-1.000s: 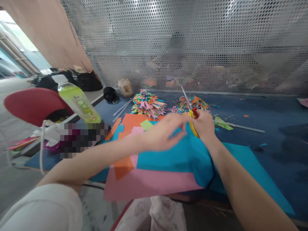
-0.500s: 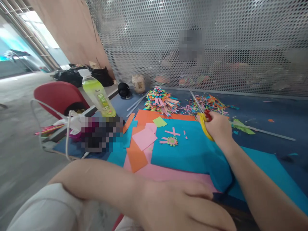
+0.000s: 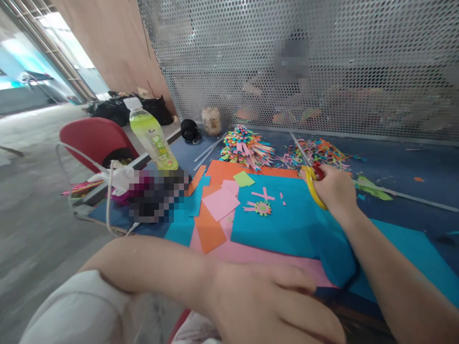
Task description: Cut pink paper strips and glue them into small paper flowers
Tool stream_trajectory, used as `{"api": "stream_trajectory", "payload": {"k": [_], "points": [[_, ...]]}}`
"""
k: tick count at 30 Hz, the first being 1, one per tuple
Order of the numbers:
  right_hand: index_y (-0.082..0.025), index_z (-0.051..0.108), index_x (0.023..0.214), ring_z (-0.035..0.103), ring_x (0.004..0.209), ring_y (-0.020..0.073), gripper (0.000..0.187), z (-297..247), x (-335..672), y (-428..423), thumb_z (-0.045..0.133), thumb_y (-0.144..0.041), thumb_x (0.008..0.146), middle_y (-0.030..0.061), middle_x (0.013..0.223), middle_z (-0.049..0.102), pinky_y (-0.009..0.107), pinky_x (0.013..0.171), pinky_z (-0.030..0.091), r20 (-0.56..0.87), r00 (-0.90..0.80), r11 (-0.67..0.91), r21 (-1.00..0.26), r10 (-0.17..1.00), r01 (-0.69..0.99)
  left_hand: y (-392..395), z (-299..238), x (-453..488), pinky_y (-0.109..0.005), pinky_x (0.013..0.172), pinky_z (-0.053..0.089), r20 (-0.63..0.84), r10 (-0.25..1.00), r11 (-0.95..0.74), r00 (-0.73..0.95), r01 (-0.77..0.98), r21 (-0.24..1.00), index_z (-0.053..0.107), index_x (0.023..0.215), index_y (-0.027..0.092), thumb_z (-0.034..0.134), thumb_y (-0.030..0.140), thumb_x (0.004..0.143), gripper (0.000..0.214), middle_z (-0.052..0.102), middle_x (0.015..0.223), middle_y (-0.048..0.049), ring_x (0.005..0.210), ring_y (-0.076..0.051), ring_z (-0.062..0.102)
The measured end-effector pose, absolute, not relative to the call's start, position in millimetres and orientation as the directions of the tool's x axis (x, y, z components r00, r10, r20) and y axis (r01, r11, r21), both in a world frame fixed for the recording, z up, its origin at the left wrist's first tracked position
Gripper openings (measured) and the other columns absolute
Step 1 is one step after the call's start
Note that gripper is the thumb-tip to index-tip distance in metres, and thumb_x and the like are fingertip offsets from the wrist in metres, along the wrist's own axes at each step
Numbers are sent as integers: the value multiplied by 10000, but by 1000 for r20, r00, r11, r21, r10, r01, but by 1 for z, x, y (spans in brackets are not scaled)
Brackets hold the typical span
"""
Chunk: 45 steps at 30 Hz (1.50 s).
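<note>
My right hand (image 3: 337,188) grips scissors (image 3: 315,188) with yellow and red handles, and their blades point away from me over the table. Beneath them lies a blue paper sheet (image 3: 279,229). On it rest a small paper rosette (image 3: 263,208) with pink tails, a pink paper cross (image 3: 263,194) and tiny pink scraps. Close to the camera, my left hand (image 3: 265,301) reaches across the bottom of the view with fingers stretched out, holding nothing I can see. Pink paper squares (image 3: 220,205), a green square (image 3: 244,178) and orange paper (image 3: 210,234) lie left of the blue sheet.
A cone of layered paper strips (image 3: 245,148) stands at the back beside a heap of paper shreds (image 3: 321,153). A drink bottle (image 3: 154,136), a black round object (image 3: 190,131) and a jar (image 3: 211,120) are on the left. Perforated metal (image 3: 229,57) borders the far side.
The view has swung slightly left, so the table's contents appear farther right. My right hand keeps its hold on the scissors, and my left hand stays low and outstretched.
</note>
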State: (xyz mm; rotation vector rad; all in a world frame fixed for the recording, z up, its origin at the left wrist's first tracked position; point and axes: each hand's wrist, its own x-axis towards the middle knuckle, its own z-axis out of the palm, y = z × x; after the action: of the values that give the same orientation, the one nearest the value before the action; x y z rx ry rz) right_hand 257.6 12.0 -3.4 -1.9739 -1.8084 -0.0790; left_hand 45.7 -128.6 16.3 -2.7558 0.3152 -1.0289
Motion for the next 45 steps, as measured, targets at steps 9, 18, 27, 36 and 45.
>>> {"api": "stream_trajectory", "payload": {"k": [9,18,27,36,45], "points": [[-205,653,908,616,768,273,323,-3,253,10,422,-413,819,125,841,681,316,587,376,325,92,-3,-266,941,964,-98,3,-31,-480,972,403,259,828,-529,497,846,69,285,1404,188,583,498,736,795,541,1257,-156,1194,-322,475],[-184,644,907,625,767,272,361,-3,246,8,426,-454,807,129,846,685,296,557,343,288,60,-4,-192,956,981,-96,-3,-53,-379,828,507,-11,918,-395,395,918,46,393,1344,119,450,330,817,571,611,1180,-156,1011,-281,624],[-191,648,1001,626,792,289,412,-5,247,7,420,-473,805,133,874,686,306,560,345,288,35,26,-207,957,978,-72,16,-59,-350,894,479,213,902,-391,375,920,38,554,1179,187,330,145,857,394,634,1162,-76,1028,-207,615],[-186,614,999,628,799,299,358,-2,241,4,442,-425,796,124,867,687,314,572,334,264,-21,68,-169,964,983,-43,45,-59,-257,677,453,417,897,-336,146,837,431,637,985,225,572,236,750,245,682,851,-11,711,-167,624],[-206,559,807,600,745,239,241,-4,235,-1,472,-431,794,80,785,658,285,576,328,287,-123,224,-351,950,909,2,2,-15,-219,542,441,101,995,-99,10,-94,991,634,890,157,760,277,570,364,610,691,8,572,-87,543]]}}
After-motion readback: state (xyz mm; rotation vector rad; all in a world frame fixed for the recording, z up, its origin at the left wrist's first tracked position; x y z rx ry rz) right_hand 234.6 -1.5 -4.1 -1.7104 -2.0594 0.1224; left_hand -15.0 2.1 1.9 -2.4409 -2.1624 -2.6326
